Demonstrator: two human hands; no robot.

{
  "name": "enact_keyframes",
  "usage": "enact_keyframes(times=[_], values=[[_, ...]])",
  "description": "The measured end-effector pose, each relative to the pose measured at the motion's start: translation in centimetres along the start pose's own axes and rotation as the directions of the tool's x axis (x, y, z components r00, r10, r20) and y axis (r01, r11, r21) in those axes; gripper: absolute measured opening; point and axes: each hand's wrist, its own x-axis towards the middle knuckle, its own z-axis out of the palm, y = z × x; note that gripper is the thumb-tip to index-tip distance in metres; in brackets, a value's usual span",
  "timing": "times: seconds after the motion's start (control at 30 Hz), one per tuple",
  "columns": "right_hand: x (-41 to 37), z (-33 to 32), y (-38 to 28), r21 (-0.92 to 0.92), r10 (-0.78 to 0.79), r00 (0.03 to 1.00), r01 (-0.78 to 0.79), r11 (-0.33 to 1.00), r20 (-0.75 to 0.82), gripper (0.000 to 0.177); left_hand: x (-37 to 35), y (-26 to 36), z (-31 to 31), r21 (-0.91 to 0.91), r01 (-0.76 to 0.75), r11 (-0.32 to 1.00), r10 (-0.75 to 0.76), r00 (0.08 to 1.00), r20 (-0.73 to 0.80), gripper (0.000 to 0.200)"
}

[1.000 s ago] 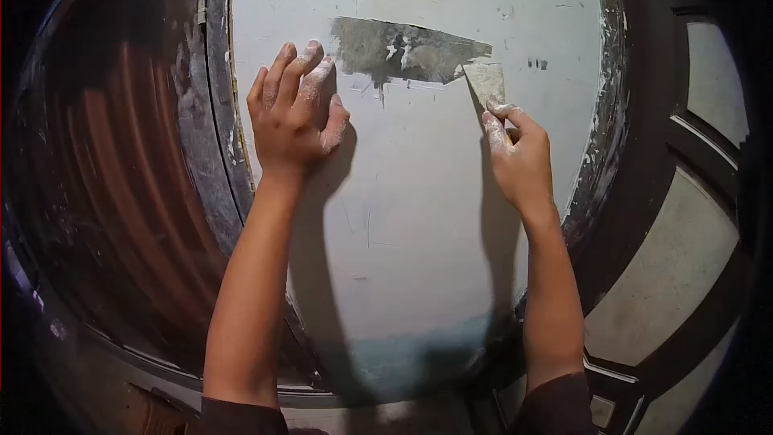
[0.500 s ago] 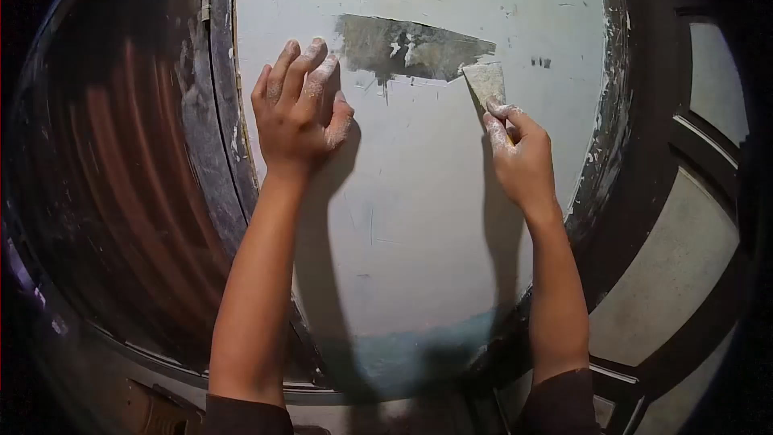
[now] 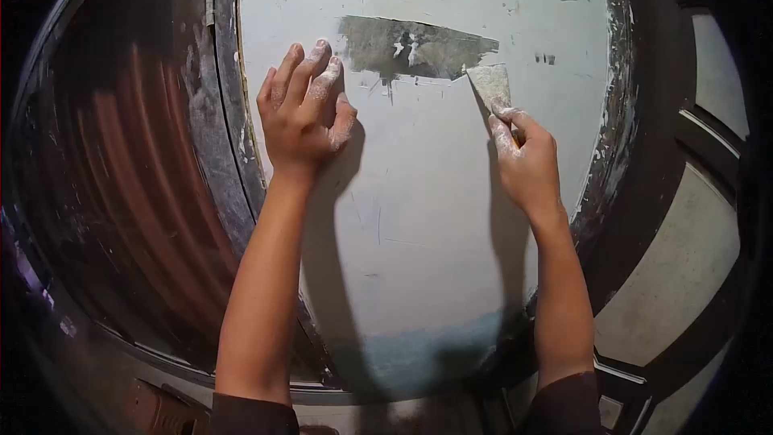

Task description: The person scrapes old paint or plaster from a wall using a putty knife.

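A pale, scratched panel (image 3: 427, 193) fills the middle of the view. Near its top is a dark grey bare patch (image 3: 370, 44) with ragged edges and white specks. My right hand (image 3: 527, 149) grips a putty knife (image 3: 491, 84) whose wide blade is coated in whitish material. The blade's upper left corner meets the panel at the lower right edge of the patch. To the left of the patch, my left hand (image 3: 302, 113) rests against the panel with its fingers spread and white powder on them. It holds nothing.
A dark frame with a hinge (image 3: 210, 0) borders the panel on the left, beside a reddish-brown folded surface (image 3: 153, 153). Chipped dark trim (image 3: 616, 113) runs down the right. Beyond it stand dark bars with pale panes (image 3: 668, 266). A brown object (image 3: 169, 411) lies low at the left.
The whole view has shifted slightly, so panel and hands appear a little further right. The putty knife stays at nearly the same spot by the patch's edge.
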Motion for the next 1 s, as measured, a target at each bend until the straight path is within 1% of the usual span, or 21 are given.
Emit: enact_keyframes(times=[0.03,0.13,0.17,0.23,0.27,0.37,0.4,0.43,0.5,0.53,0.57,0.63,0.7,0.73,0.77,0.83,0.87,0.93,0.97,1.0], values=[[0.0,-0.1,-0.2,-0.033,0.017,1.000,-0.017,0.999,0.008,0.027,0.1,0.0,0.1,0.001,-0.005,1.000,0.005,1.000,-0.010,0.041],[0.9,0.1,-1.1,-0.026,0.046,0.998,-0.045,0.999,0.043,0.022,0.0,0.0,0.0,0.033,-0.011,0.999,0.011,1.000,-0.005,0.041],[0.4,0.2,-1.0,-0.025,0.056,0.997,-0.055,0.998,0.046,0.022,-0.1,-0.2,0.2,-0.009,-0.008,1.000,0.008,1.000,-0.004,0.042],[-0.1,0.5,-0.8,0.040,-0.012,1.000,0.012,0.999,-0.016,0.021,0.0,0.0,0.0,0.022,-0.016,1.000,0.016,1.000,0.001,0.043],[-0.5,0.4,0.1,-0.010,-0.010,1.000,0.010,1.000,0.003,0.020,0.0,0.1,0.0,0.023,-0.013,1.000,0.013,1.000,0.000,0.043],[0.1,0.6,0.0,0.013,-0.033,0.999,0.033,0.999,-0.006,0.020,-0.1,-0.1,0.2,-0.011,0.000,1.000,0.000,1.000,0.010,0.043],[0.6,0.3,-1.0,-0.026,0.023,0.999,-0.022,0.999,0.036,0.021,-0.1,-0.2,0.3,0.002,0.005,1.000,-0.005,1.000,0.007,0.044],[0.4,0.4,-0.7,-0.028,0.030,0.999,-0.029,0.999,0.037,0.021,-0.2,-0.2,0.4,0.012,0.010,1.000,-0.010,1.000,0.003,0.046],[0.2,0.8,-0.4,0.100,-0.052,0.998,0.054,0.994,-0.023,0.022,-0.1,-0.2,0.6,0.022,0.006,1.000,-0.006,1.000,0.005,0.045],[-0.4,0.6,-0.9,0.039,-0.029,1.000,0.030,0.999,-0.006,0.023,-0.2,-0.1,0.5,0.016,0.009,1.000,-0.009,1.000,0.007,0.045],[-0.5,0.0,-1.6,-0.030,0.081,0.995,-0.080,0.996,0.051,0.023,-0.2,-0.1,0.4,0.013,0.010,1.000,-0.010,1.000,0.006,0.044],[0.1,0.6,-1.2,0.021,0.008,1.000,-0.008,1.000,0.018,0.023,-0.1,-0.2,0.5,0.002,0.016,1.000,-0.016,1.000,0.001,0.044],[0.0,0.5,-1.7,0.008,0.031,0.999,-0.031,0.999,0.022,0.022,-0.1,-0.1,0.5,-0.005,0.009,1.000,-0.009,1.000,-0.008,0.045],[0.2,0.4,-2.0,-0.004,0.048,0.999,-0.048,0.999,0.024,0.022,-0.2,-0.1,0.5,0.022,-0.001,1.000,0.001,1.000,-0.013,0.046],[-0.5,1.0,-0.5,0.002,-0.078,0.996,0.078,0.997,-0.043,0.023,-0.3,-0.1,0.5,0.046,0.011,0.999,-0.012,1.000,0.006,0.046],[-1.5,1.3,-0.3,-0.067,-0.093,0.993,0.089,0.994,-0.073,0.026,-0.1,0.0,0.1,0.030,0.001,1.000,-0.001,1.000,0.017,0.047],[-1.5,1.3,-0.5,-0.066,-0.098,0.992,0.093,0.993,-0.074,0.026,-0.1,0.1,0.0,0.032,0.001,0.999,-0.001,1.000,0.013,0.047],[-1.3,1.0,-1.1,-0.058,-0.041,0.995,0.036,0.998,-0.090,0.031,0.0,0.3,-0.2,0.034,0.008,0.999,-0.009,1.000,0.029,0.047],[-0.9,1.0,-0.6,-0.057,-0.136,0.984,0.130,0.990,-0.116,0.036,0.0,0.1,0.0,0.034,0.006,0.999,-0.007,1.000,0.029,0.047],[-0.7,0.7,-1.1,-0.058,-0.094,0.986,0.086,0.995,-0.135,0.037,-0.1,-0.1,0.2,0.023,0.011,1.000,-0.011,1.000,0.018,0.046]])
